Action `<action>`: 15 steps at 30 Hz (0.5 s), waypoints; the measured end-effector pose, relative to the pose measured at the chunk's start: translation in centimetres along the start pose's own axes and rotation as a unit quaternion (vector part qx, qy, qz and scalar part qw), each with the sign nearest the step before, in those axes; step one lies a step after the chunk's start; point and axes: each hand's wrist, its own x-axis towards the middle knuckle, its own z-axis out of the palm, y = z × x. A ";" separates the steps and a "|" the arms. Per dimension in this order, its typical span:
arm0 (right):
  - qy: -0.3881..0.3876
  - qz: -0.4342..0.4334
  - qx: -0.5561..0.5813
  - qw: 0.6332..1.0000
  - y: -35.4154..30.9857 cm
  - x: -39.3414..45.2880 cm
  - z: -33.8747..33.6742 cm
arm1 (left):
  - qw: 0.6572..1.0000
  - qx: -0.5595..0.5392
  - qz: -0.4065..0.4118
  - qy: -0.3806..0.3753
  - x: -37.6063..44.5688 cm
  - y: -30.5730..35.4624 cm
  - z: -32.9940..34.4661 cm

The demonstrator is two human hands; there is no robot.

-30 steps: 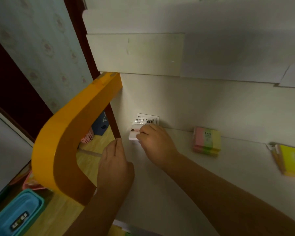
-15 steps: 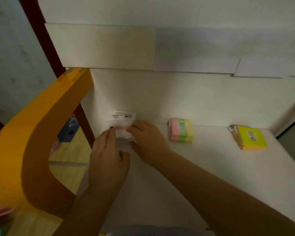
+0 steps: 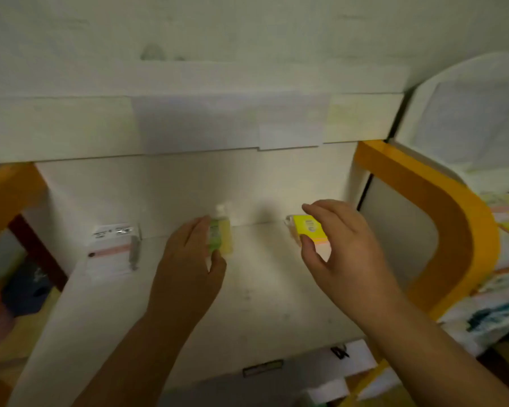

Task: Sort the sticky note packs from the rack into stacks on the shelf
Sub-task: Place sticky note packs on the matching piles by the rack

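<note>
A: State the position of each pack relative to the hands.

B: Three packs lie on the white shelf [image 3: 262, 289], all at the far edge by the back wall. The green pack [image 3: 221, 237] is in the middle; the left hand [image 3: 188, 265] cups its left side, thumb at the near edge and fingers along the far-left edge. Whether the grip is closed on it cannot be told. The yellow pack [image 3: 307, 229] lies further right, on pink sheets; the right hand [image 3: 344, 245] is spread over it, thumb just beside its near edge, fingers arched above it.

A: And the third pack?

B: The white pack [image 3: 112, 251], in clear wrap with a pink band, lies far left, well apart from both hands.

A: Containers?

B: None on the shelf. Orange side frames [image 3: 441, 218] flank it.

A: Legible writing?

B: Printed labels show on all three packs; blur makes the text unreadable.
</note>
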 end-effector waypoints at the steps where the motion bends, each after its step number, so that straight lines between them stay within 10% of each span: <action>1: 0.016 0.003 -0.011 1.000 1.3 -0.8 -2.1 | 1.000 -0.006 0.017 0.002 -0.1 2.0 0.7; 15: -0.013 0.161 -0.178 0.971 21.4 -17.9 -25.7 | 0.967 -0.077 0.226 -0.086 -8.4 32.0 13.4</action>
